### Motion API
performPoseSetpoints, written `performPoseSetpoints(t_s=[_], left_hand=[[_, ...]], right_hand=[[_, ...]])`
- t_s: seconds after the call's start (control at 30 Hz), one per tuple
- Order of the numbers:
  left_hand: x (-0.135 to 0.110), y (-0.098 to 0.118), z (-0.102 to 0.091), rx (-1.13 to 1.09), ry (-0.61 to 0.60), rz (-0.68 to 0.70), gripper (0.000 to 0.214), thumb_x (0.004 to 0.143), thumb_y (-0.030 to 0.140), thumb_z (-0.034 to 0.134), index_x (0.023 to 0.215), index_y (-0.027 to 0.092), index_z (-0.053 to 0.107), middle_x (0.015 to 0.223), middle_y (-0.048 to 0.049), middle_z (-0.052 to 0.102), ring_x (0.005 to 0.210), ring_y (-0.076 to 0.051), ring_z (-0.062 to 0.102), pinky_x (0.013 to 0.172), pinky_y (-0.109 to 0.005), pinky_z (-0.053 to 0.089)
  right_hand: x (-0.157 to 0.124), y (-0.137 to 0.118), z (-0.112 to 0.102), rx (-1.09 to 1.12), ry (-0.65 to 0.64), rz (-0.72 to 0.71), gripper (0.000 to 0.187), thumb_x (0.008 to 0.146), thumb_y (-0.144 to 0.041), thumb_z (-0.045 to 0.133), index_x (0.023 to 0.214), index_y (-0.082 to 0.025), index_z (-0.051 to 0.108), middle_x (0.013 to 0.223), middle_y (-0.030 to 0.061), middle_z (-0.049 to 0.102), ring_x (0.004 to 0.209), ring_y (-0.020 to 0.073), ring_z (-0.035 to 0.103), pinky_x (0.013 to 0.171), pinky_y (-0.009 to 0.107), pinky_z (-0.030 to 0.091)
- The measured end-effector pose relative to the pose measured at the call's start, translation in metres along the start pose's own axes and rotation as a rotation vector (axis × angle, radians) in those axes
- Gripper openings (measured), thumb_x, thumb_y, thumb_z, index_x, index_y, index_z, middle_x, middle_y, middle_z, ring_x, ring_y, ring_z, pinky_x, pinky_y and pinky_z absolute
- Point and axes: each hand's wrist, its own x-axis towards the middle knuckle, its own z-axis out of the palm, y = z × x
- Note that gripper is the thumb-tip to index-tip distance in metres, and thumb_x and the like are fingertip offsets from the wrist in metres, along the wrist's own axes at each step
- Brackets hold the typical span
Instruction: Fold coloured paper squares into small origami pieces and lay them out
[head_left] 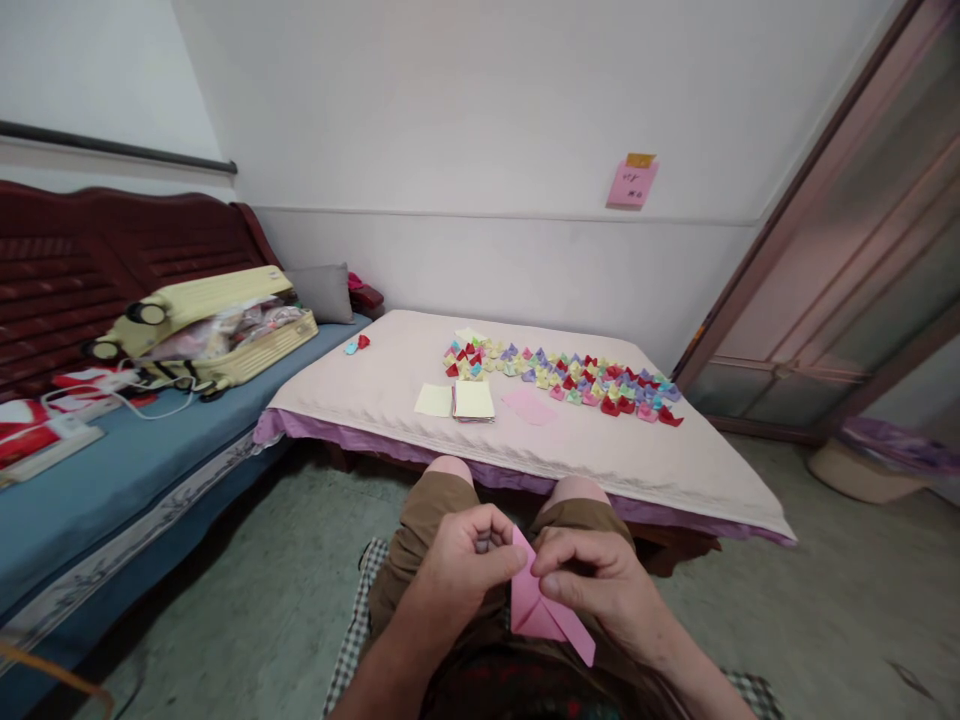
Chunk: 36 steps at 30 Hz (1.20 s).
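A pink sheet of origami paper (536,612), partly folded with slanting creases and a strip sticking out at the lower right, is held above my lap. My left hand (474,560) pinches its upper left edge between thumb and fingers. On the other side, my right hand (592,580) grips the paper near its middle, thumb on top. Both hands are closed on the same piece. Ahead on the table lie a stack of square paper (474,400), a yellow sheet (433,399) beside it and a flat pink sheet (529,406).
Several small folded paper pieces (570,378) in many colours spread across the table's far part. Two more (363,342) lie at its left. The cloth-covered table (360,400) stands before my knees. An open yellow suitcase (225,320) rests on the blue-cushioned bench (150,500).
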Motion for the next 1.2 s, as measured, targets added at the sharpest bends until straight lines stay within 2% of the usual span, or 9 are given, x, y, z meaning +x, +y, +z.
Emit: performPoseSetpoints(t_s=[0.1,0.37,0.47,0.63,0.83,1.0,1.1,1.2], left_hand=[[0.002,-0.002,0.000,-0.061,-0.003,-0.030,0.007,0.067,0.018,0.062,0.063,0.015,0.058,0.054,0.0050,0.047,0.052,-0.009,0.038,0.051,-0.022,0.028],[0.003,-0.006,0.001,0.009,0.081,-0.016,0.028,0.078,0.027,0.057,0.053,0.017,0.050,0.047,0.0052,0.044,0.049,-0.010,0.039,0.050,-0.023,0.028],[0.003,-0.008,0.000,0.030,0.067,0.002,0.034,0.081,0.034,0.055,0.053,0.017,0.049,0.049,0.0048,0.044,0.051,-0.010,0.039,0.052,-0.023,0.029],[0.004,-0.013,-0.001,-0.040,-0.048,-0.016,0.025,0.077,0.032,0.061,0.060,0.015,0.056,0.053,0.0059,0.043,0.052,-0.009,0.037,0.051,-0.023,0.026],[0.007,-0.021,-0.004,-0.190,0.033,-0.076,0.032,0.075,0.039,0.067,0.059,0.015,0.052,0.054,0.0059,0.043,0.052,-0.008,0.033,0.051,-0.023,0.022],[0.010,-0.025,-0.004,-0.463,0.015,-0.166,0.031,0.069,0.034,0.073,0.057,0.014,0.052,0.049,0.0064,0.041,0.046,-0.006,0.026,0.048,-0.024,0.013],[0.011,-0.023,-0.002,-0.587,-0.009,-0.181,0.030,0.065,0.030,0.074,0.055,0.014,0.051,0.050,0.0055,0.042,0.047,-0.006,0.028,0.049,-0.024,0.015],[0.011,-0.022,0.000,-0.620,-0.024,-0.188,0.028,0.063,0.027,0.074,0.054,0.014,0.052,0.051,0.0049,0.042,0.048,-0.006,0.029,0.049,-0.023,0.017]], right_hand=[[0.000,-0.002,0.000,-0.022,-0.021,0.016,0.007,0.069,-0.027,0.078,0.069,-0.020,0.075,0.061,-0.0001,0.060,0.061,0.0148,0.048,0.060,0.028,0.035],[0.001,0.003,-0.001,-0.055,-0.018,0.052,0.009,0.070,-0.028,0.078,0.069,-0.019,0.074,0.060,-0.0009,0.058,0.061,0.0139,0.045,0.059,0.026,0.033],[0.003,0.002,0.000,-0.062,0.020,0.062,0.008,0.069,-0.027,0.078,0.068,-0.019,0.074,0.061,-0.0008,0.058,0.062,0.0141,0.046,0.059,0.026,0.035],[0.005,-0.001,0.002,-0.101,0.043,0.068,0.008,0.070,-0.026,0.077,0.069,-0.019,0.074,0.061,-0.0004,0.060,0.062,0.0146,0.049,0.059,0.025,0.037],[0.005,-0.011,-0.002,-0.234,-0.044,0.065,0.014,0.081,-0.027,0.064,0.080,-0.019,0.076,0.074,0.0036,0.068,0.072,0.0182,0.058,0.068,0.028,0.043],[0.007,-0.013,-0.001,-0.258,-0.093,-0.095,0.012,0.080,-0.024,0.066,0.086,-0.022,0.077,0.076,0.0044,0.069,0.071,0.0191,0.061,0.068,0.029,0.046],[0.009,-0.012,0.000,-0.305,-0.064,-0.202,0.011,0.080,-0.025,0.068,0.084,-0.025,0.078,0.075,0.0049,0.066,0.070,0.0195,0.061,0.065,0.028,0.047],[0.012,-0.011,-0.001,-0.374,-0.055,-0.262,0.011,0.082,-0.026,0.067,0.084,-0.027,0.078,0.085,0.0066,0.065,0.079,0.0215,0.063,0.068,0.029,0.050]])
